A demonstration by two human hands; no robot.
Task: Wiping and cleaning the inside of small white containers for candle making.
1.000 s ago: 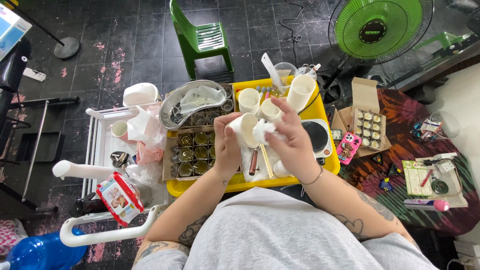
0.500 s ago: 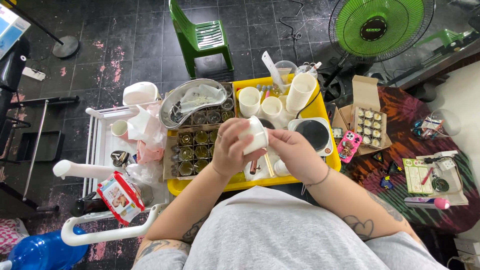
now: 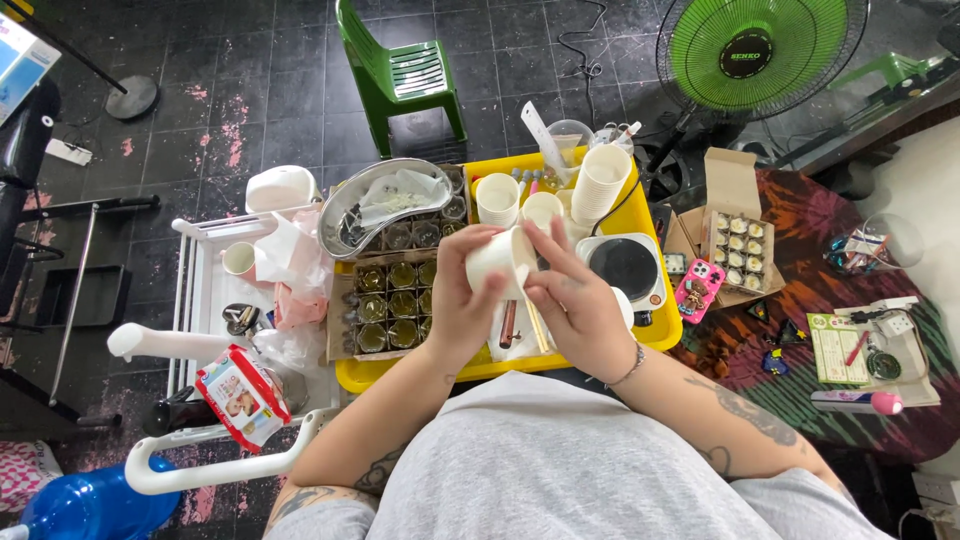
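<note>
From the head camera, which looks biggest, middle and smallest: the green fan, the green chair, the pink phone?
Largest to smallest as they appear:
1. green fan, partly cut off by the frame
2. green chair
3. pink phone

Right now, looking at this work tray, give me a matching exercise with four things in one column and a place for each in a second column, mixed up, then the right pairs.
Things:
1. white paper cup
2. green plastic chair
3. pink phone-shaped case
4. tall stack of white paper cups

Places:
A. on the dark tiled floor beyond the yellow tray
B. at the tray's far right corner
C. held in the left hand, with the right hand at its rim
D. to the right of the tray, beside the black round hotplate

Pairs: 1-C, 2-A, 3-D, 4-B
</note>
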